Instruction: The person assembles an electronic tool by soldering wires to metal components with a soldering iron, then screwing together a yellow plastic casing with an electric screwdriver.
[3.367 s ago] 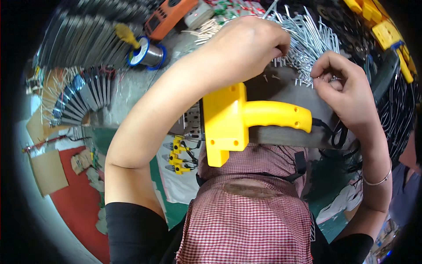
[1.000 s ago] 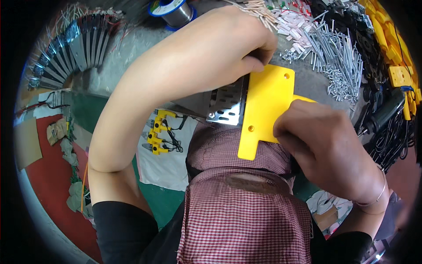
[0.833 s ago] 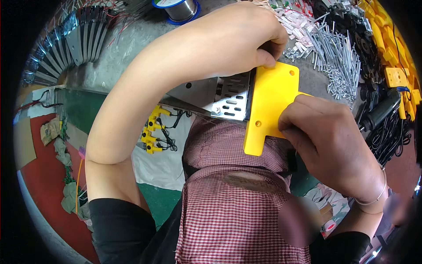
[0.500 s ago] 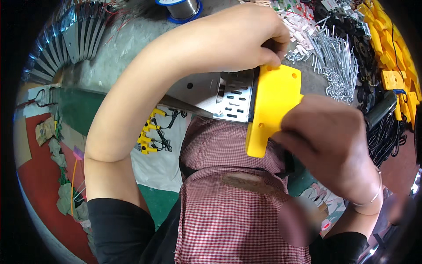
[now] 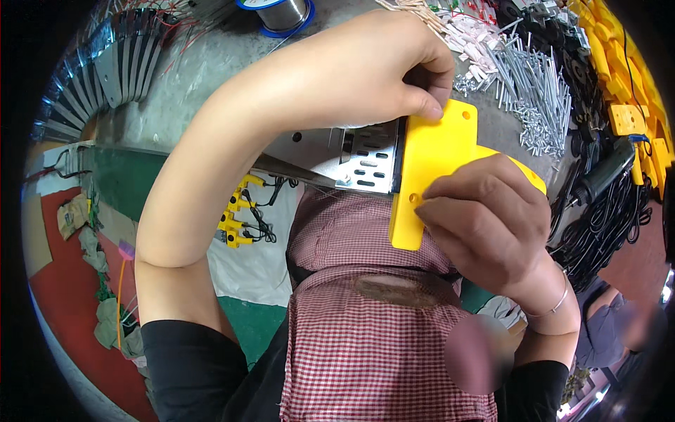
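Note:
A yellow plastic housing (image 5: 437, 151) with holes at its corners is fitted to the end of a slotted metal plate (image 5: 373, 163), which joins a long grey blade-like piece (image 5: 299, 151) running left under my left forearm. My left hand (image 5: 404, 67) is curled at the housing's far edge, its thumb pressed on the yellow corner; its other fingertips are partly hidden. My right hand (image 5: 492, 221) is pinched at the housing's near hole, thumb and forefinger together over it. Whatever is between those fingertips is too small or covered to see. A rounded yellow handle end (image 5: 520, 172) shows behind the right knuckles.
Long screws (image 5: 538, 95) lie heaped at the far right, beside small pale parts (image 5: 478, 46). Beyond are black cables (image 5: 598, 232), a dark power screwdriver (image 5: 605, 169) and piled yellow housings (image 5: 622, 77). A wire spool (image 5: 281, 14) stands at the back; grey blades (image 5: 119, 70) fan out far left.
My right hand has moved left, from the housing's right part to its near hole, and its fingers have drawn into a pinch. The yellow handle end has come into sight. My left hand keeps its hold.

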Motion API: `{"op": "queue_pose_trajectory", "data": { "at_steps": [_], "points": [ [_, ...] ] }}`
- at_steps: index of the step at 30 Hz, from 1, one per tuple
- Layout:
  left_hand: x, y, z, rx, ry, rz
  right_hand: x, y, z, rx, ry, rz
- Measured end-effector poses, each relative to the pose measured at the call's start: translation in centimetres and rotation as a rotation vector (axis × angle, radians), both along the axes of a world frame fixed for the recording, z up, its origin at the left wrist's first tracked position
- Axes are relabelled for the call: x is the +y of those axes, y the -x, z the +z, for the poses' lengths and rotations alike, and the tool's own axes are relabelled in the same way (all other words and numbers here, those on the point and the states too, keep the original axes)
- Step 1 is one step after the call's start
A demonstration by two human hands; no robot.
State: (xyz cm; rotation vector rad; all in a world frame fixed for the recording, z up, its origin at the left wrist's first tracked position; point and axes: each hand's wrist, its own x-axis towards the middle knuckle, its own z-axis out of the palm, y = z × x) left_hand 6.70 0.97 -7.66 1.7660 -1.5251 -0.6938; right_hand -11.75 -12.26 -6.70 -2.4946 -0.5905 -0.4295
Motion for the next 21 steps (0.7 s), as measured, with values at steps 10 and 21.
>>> {"op": "queue_pose_trajectory", "data": {
  "at_steps": [10,21],
  "points": [
    [0.3,1.4,0.6,0.169,-0.090,0.124,0.6,-0.3,-2.5,-0.101,-0.114,0.031],
    [-0.3,2.0,1.0,-0.003,-0.110,0.241,-1.7,1.1,-0.9,-0.151,-0.112,-0.066]
  ]
}}
